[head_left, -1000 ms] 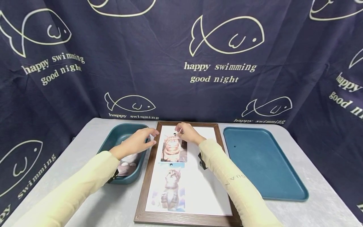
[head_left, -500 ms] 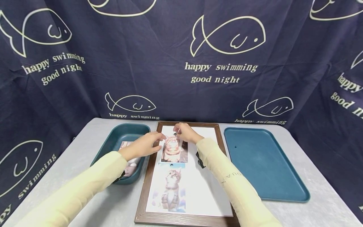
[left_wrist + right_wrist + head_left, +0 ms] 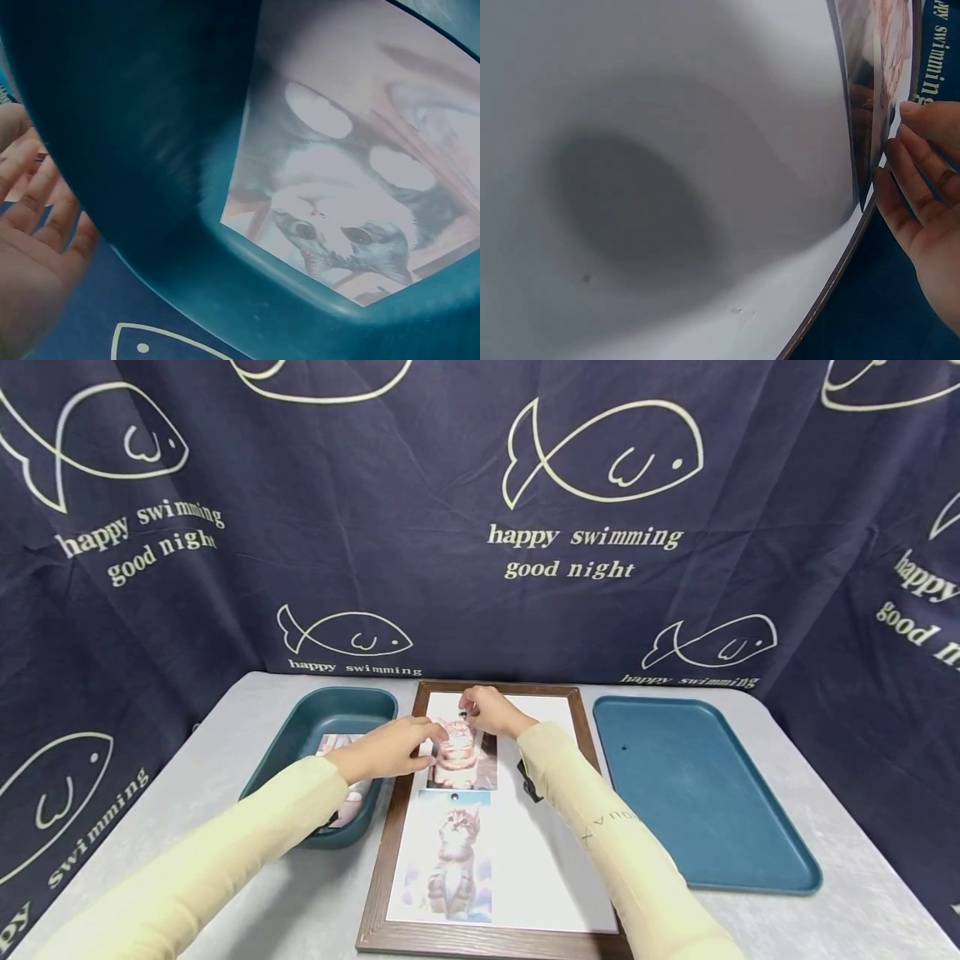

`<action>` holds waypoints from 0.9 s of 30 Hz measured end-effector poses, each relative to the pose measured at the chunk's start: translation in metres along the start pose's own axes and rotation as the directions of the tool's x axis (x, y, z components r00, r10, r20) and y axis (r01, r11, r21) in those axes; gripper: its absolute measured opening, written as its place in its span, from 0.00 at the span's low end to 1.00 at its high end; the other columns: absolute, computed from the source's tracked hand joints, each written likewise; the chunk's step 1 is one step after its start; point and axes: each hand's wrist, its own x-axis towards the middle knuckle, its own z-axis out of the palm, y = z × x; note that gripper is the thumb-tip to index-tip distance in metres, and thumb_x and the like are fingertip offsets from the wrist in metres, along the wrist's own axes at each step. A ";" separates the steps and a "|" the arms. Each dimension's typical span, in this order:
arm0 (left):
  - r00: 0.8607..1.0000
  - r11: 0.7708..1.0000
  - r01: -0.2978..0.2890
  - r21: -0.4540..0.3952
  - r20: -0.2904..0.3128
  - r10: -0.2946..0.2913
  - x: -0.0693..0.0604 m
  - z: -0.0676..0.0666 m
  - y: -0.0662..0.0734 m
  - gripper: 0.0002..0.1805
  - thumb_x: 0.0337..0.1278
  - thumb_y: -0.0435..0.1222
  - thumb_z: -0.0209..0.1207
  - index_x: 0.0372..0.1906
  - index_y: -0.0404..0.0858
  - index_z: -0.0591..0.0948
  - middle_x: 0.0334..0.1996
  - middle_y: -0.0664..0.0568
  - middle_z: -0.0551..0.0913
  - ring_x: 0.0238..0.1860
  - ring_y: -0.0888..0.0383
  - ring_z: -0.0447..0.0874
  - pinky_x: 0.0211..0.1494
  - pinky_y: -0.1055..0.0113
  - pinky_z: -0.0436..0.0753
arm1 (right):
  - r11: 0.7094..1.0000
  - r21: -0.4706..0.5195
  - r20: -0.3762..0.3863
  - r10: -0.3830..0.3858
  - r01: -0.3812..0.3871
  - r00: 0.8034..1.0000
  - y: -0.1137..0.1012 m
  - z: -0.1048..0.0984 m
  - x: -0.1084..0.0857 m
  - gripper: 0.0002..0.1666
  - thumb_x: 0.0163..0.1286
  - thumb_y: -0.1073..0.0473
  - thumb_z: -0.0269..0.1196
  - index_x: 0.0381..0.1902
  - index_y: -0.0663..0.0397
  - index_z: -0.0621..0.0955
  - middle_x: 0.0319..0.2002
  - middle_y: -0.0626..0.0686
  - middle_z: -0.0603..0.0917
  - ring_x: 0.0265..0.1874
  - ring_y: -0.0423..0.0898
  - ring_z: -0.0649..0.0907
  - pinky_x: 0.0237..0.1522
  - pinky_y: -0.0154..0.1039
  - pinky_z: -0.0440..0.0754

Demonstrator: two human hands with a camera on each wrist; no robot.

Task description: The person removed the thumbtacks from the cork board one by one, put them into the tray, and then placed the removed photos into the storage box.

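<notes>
A photo of a striped cat (image 3: 456,768) lies on the upper left of a white board (image 3: 547,827) with a brown frame. At its top edge my right hand (image 3: 497,712) pinches a small round black fastener (image 3: 463,715), whether magnet or pin I cannot tell. In the right wrist view, the photo's edge lifts slightly off the board. My left hand (image 3: 393,747) reaches over the frame, its relaxed fingertips resting on the photo's left part. Below lies a kitten photo (image 3: 452,868), with another black fastener (image 3: 454,797) at its top.
A deep teal bin (image 3: 258,781) stands left of the board, under my left forearm. Inside it lies another cat photo (image 3: 337,172). On the right is a shallow teal tray (image 3: 697,793) with a small dark dot (image 3: 624,747). A dark fish-print cloth (image 3: 450,593) hangs behind.
My left hand has moved right, from above the bin's edge onto the upper photo. The right hand stays at the photo's top with the black fastener.
</notes>
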 end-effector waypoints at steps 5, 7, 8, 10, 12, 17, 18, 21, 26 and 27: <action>0.999 0.999 -0.039 -0.005 0.033 0.039 0.002 0.004 -0.002 0.18 0.55 0.36 0.59 0.51 0.38 0.76 0.46 0.49 0.79 0.48 0.51 0.78 0.52 0.57 0.75 | 1.000 -0.006 0.018 -0.004 0.004 1.000 0.001 0.001 0.001 0.13 0.54 0.73 0.60 0.40 0.65 0.77 0.37 0.58 0.81 0.37 0.49 0.83 0.41 0.34 0.79; 0.998 0.999 -0.054 0.001 0.037 0.054 0.004 0.006 -0.003 0.17 0.55 0.36 0.59 0.51 0.39 0.77 0.45 0.50 0.80 0.48 0.52 0.78 0.52 0.57 0.75 | 1.000 -0.020 0.022 -0.005 0.006 1.000 0.001 0.001 0.002 0.13 0.54 0.73 0.60 0.40 0.65 0.77 0.37 0.58 0.81 0.37 0.48 0.83 0.41 0.34 0.79; 0.997 0.998 -0.062 0.008 0.035 0.062 0.004 0.007 -0.003 0.17 0.54 0.35 0.59 0.50 0.39 0.77 0.44 0.50 0.80 0.47 0.52 0.78 0.52 0.57 0.76 | 1.000 -0.027 0.024 -0.006 0.006 1.000 0.001 0.002 0.003 0.13 0.54 0.73 0.60 0.40 0.64 0.77 0.37 0.58 0.80 0.37 0.48 0.82 0.41 0.34 0.79; 0.997 0.997 -0.072 0.034 0.031 0.071 0.005 0.008 -0.003 0.16 0.54 0.35 0.59 0.50 0.40 0.77 0.44 0.51 0.80 0.46 0.53 0.78 0.51 0.58 0.76 | 0.999 -0.039 0.027 -0.007 0.008 1.000 0.002 0.002 0.005 0.13 0.54 0.73 0.61 0.40 0.64 0.77 0.38 0.58 0.81 0.38 0.48 0.82 0.42 0.34 0.79; 0.997 0.996 -0.073 0.054 0.032 0.071 0.006 0.009 -0.003 0.16 0.53 0.35 0.59 0.49 0.41 0.77 0.43 0.52 0.80 0.45 0.54 0.78 0.50 0.59 0.76 | 0.999 -0.045 0.029 -0.007 0.008 1.000 0.002 0.003 0.006 0.13 0.54 0.73 0.61 0.40 0.64 0.77 0.38 0.58 0.81 0.38 0.48 0.82 0.42 0.34 0.79; 0.997 0.993 -0.067 0.096 0.037 0.063 0.007 0.010 -0.003 0.17 0.52 0.37 0.61 0.49 0.41 0.77 0.43 0.52 0.80 0.44 0.54 0.77 0.47 0.58 0.76 | 0.998 -0.057 0.036 -0.005 0.007 0.999 0.002 0.002 0.007 0.13 0.53 0.74 0.60 0.39 0.63 0.78 0.38 0.57 0.81 0.38 0.47 0.82 0.42 0.34 0.79; 0.997 0.993 -0.069 0.100 0.037 0.065 0.007 0.010 -0.003 0.17 0.52 0.37 0.61 0.49 0.41 0.77 0.43 0.52 0.80 0.44 0.53 0.77 0.47 0.58 0.76 | 0.998 -0.057 0.036 -0.005 0.007 0.999 0.002 0.002 0.007 0.13 0.53 0.74 0.59 0.39 0.64 0.78 0.38 0.57 0.81 0.38 0.47 0.82 0.42 0.34 0.79; 0.996 0.991 -0.082 0.103 0.031 0.080 0.007 0.011 -0.003 0.17 0.51 0.38 0.62 0.48 0.41 0.77 0.42 0.51 0.80 0.44 0.53 0.78 0.46 0.57 0.76 | 0.998 -0.055 0.041 -0.001 0.004 0.999 0.001 0.002 0.008 0.14 0.53 0.74 0.59 0.39 0.64 0.78 0.38 0.57 0.81 0.38 0.47 0.82 0.42 0.33 0.78; 0.992 0.987 -0.124 0.106 0.012 0.123 0.008 0.016 -0.006 0.17 0.51 0.39 0.62 0.47 0.40 0.77 0.40 0.51 0.79 0.41 0.55 0.79 0.43 0.60 0.77 | 0.998 -0.060 0.044 -0.008 0.010 0.999 0.000 0.001 0.009 0.14 0.52 0.74 0.59 0.39 0.64 0.78 0.37 0.57 0.81 0.38 0.47 0.81 0.42 0.34 0.78; 0.991 0.986 -0.132 0.105 0.010 0.132 0.008 0.017 -0.006 0.17 0.51 0.39 0.63 0.47 0.40 0.77 0.40 0.51 0.79 0.41 0.55 0.79 0.42 0.61 0.77 | 0.998 -0.067 0.043 -0.010 0.013 0.999 0.000 0.001 0.009 0.14 0.52 0.74 0.59 0.39 0.64 0.78 0.37 0.57 0.81 0.37 0.47 0.81 0.41 0.33 0.78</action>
